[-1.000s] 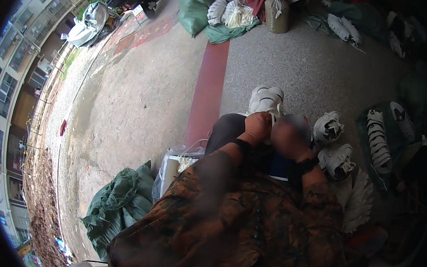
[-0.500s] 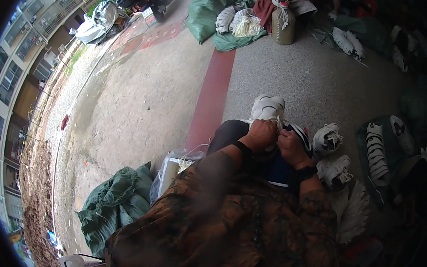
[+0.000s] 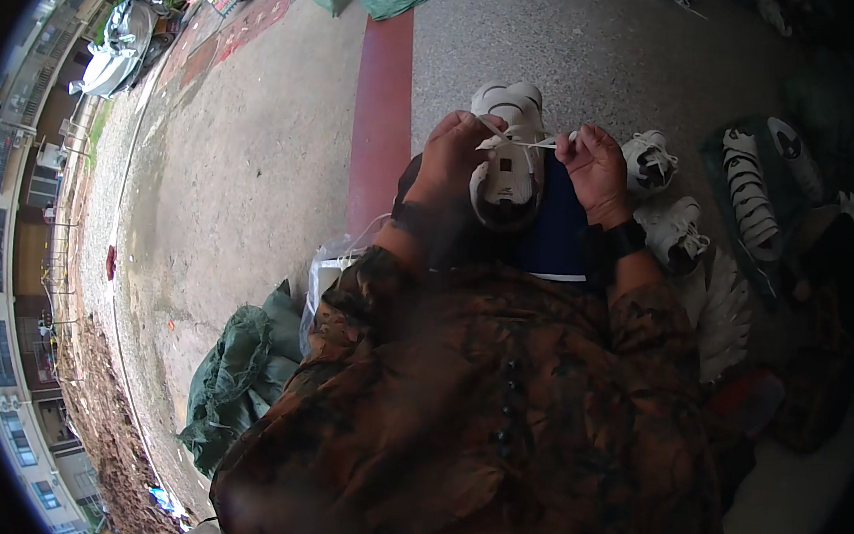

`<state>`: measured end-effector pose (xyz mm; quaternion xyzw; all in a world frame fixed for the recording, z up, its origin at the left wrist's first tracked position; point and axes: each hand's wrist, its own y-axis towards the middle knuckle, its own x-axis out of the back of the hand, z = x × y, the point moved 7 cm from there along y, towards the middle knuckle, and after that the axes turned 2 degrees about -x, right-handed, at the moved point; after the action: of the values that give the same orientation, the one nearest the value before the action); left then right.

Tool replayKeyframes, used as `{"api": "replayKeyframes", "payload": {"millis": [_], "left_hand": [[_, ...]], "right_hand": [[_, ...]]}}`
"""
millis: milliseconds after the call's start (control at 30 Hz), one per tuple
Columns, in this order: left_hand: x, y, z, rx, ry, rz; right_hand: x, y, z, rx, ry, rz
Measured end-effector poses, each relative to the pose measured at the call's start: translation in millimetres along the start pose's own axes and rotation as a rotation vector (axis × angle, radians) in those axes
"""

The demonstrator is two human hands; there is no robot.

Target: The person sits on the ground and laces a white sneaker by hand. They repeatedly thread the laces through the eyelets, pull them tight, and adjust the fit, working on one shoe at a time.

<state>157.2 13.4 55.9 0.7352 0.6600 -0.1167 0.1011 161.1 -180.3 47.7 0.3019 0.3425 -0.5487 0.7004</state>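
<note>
A white sneaker point(image 3: 509, 195) rests on my lap, its toe pointing away from me and its dark-lined opening toward me. My left hand point(image 3: 449, 160) is on its left side, closed on a white shoelace point(image 3: 531, 144). To the right of the shoe my right hand point(image 3: 598, 174) pinches the other part of that lace. Between my hands the lace stretches across the upper, crossing above the tongue. Just how the lace lies within my fingertips is too small to make out.
Two more white sneakers with laces, one point(image 3: 650, 162) behind the other point(image 3: 674, 233), stand right of my lap. Farther right, a stacked row of white shoes point(image 3: 750, 192) lies on green sacking. A green sack point(image 3: 244, 373) and a clear plastic bag point(image 3: 324, 271) sit at my left.
My hands have moved apart from close together over the shoe, drawing the lace out sideways between them. The shoe's opening now shows. The view has tilted down, shifting the background upward.
</note>
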Motion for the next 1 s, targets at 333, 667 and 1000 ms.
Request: {"api": "replayKeyframes", "payload": {"millis": [333,667,1000], "left_hand": [[321.8,-132.3,3.2,0.135,-0.525,-0.880],[100.6,-36.3,-27.2,-0.323,1.278,-0.173],[31.9,-4.7,-0.7,-0.461,0.966,0.001]], "right_hand": [[237.9,-187.9,197.8,0.258,-0.266,-0.538],[74.1,-19.0,61.3,-0.018,-1.358,-0.205],[22.6,36.6,-29.8,-0.194,-0.743,-0.118]]}}
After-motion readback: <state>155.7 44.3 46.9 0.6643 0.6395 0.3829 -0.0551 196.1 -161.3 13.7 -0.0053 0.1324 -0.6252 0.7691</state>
